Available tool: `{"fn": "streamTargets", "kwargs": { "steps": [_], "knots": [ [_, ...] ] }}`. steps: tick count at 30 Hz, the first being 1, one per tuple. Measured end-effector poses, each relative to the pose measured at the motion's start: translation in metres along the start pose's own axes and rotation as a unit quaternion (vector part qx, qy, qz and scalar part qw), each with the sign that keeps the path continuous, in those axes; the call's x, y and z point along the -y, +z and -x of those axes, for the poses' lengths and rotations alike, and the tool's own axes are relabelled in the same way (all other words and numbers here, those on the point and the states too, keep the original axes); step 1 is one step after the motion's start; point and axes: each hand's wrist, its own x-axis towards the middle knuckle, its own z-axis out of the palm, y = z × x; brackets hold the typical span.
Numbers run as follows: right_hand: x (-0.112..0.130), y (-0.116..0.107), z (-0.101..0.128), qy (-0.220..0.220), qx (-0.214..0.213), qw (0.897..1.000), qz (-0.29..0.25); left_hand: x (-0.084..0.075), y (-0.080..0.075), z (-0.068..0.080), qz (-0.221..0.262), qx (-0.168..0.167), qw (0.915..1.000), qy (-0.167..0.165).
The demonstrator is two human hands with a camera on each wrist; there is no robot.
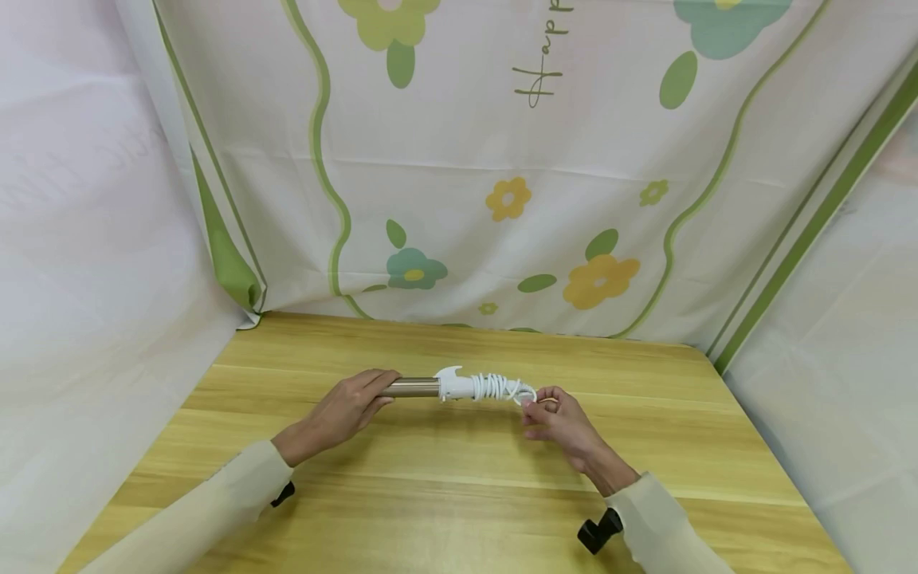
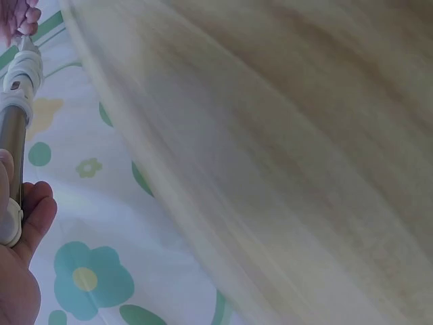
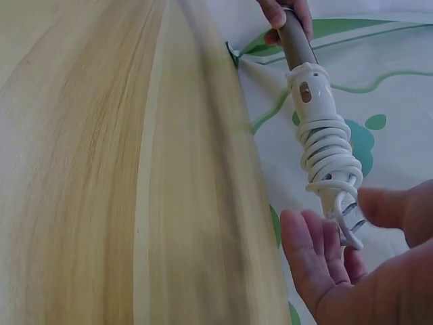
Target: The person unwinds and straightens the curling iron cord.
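— Curler [image 1: 445, 388] is held level above the table [image 1: 459, 494]: left hand [image 1: 344, 410] grips the metal barrel, right hand [image 1: 555, 418] pinches the cord [image 1: 498, 387] end at the handle's tip.

— Is the winding finished?

— Nearly, I'd say. Cord's coiled round the handle; only the loose end looks untucked.
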Motion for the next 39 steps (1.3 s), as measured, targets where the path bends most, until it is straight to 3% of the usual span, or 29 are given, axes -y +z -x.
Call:
{"fn": "streamTargets", "kwargs": {
  "steps": [4,10,16,30,39],
  "knots": [
    [0.0004,0.0005,0.0007,0.006,-0.008,1.000,-0.009,-0.0004,0.0005,0.0004,-0.001,0.001,1.0000,-0.003],
    [0.0055,0.0044,0.0000,0.016,-0.055,0.998,-0.012,-0.0001,0.0010,-0.0006,0.003,-0.012,0.9998,0.012],
    [0.0041,0.0045,0.0015,0.013,-0.053,0.998,-0.017,-0.0009,0.0015,-0.0014,0.005,-0.016,0.9998,0.014],
    [0.0024,0.0046,0.0006,-0.007,-0.082,0.992,-0.097,0.0006,0.0031,-0.0017,0.020,-0.026,0.9994,0.008],
    [0.0044,0.0022,-0.0015,0.025,-0.081,0.984,-0.156,0.0009,0.0036,-0.0020,0.028,-0.021,0.9994,0.009]
  ]
}}
